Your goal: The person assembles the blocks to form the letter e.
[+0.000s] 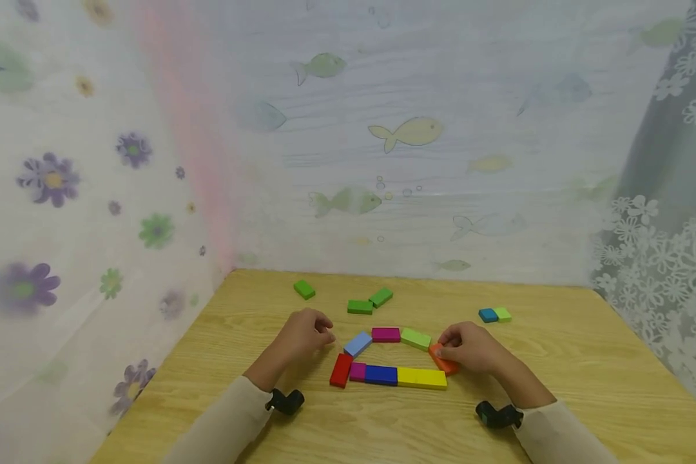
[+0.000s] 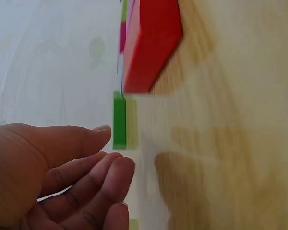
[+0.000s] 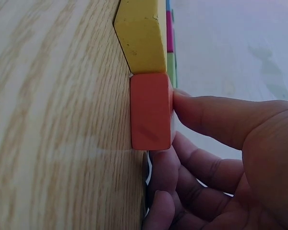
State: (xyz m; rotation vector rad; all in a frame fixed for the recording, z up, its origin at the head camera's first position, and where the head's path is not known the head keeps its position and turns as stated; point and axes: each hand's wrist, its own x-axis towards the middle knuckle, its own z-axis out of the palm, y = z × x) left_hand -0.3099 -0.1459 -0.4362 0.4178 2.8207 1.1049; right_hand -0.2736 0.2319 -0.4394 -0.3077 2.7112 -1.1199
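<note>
Coloured blocks form a flattened ring on the table. My right hand holds the orange block at the ring's right end, thumb on its top and fingers along its outer side. In the right wrist view, that block's end meets the yellow one. My left hand hovers left of the ring with loosely curled fingers and nothing in them, near the red block and the light blue block. Magenta and lime blocks complete the upper curve; small magenta, dark blue and yellow make the straight lower row.
Behind the ring lie green blocks: two close together and another farther left. A blue block and a lime block sit side by side at the back right. Patterned curtains hang beyond the wooden table.
</note>
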